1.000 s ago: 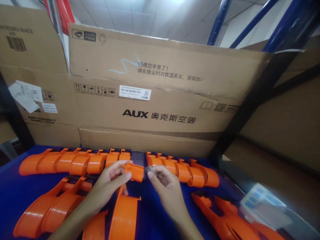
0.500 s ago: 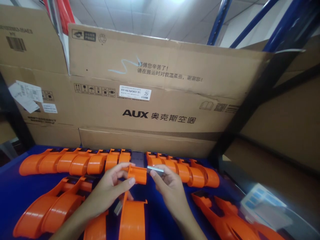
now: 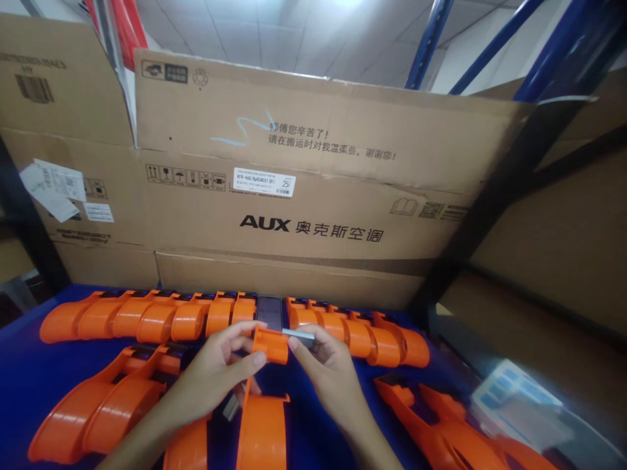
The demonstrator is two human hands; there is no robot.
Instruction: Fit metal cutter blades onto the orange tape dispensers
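Observation:
My left hand [image 3: 215, 375] pinches the front end of an orange plastic tape dispenser [image 3: 267, 391] between thumb and fingers. My right hand [image 3: 328, 372] holds a small grey metal blade strip [image 3: 300, 335] by its right end. The strip's left end meets the dispenser's orange front end [image 3: 270, 344]. Both hands are above the blue table [image 3: 24, 372]. Behind them lies a dark phone [image 3: 270, 312] between two rows of orange dispensers.
Rows of orange dispensers lie at the back left [image 3: 142, 316], back right [image 3: 362, 333], front left [image 3: 93, 408] and front right [image 3: 441, 424]. A large AUX cardboard box [image 3: 304, 189] stands behind. A clear bag with blue-white items [image 3: 514, 401] lies right, beside a dark rack post [image 3: 490, 196].
My right hand has brought the metal strip leftward to the dispenser's front end. The dispenser has tilted up slightly in my left hand.

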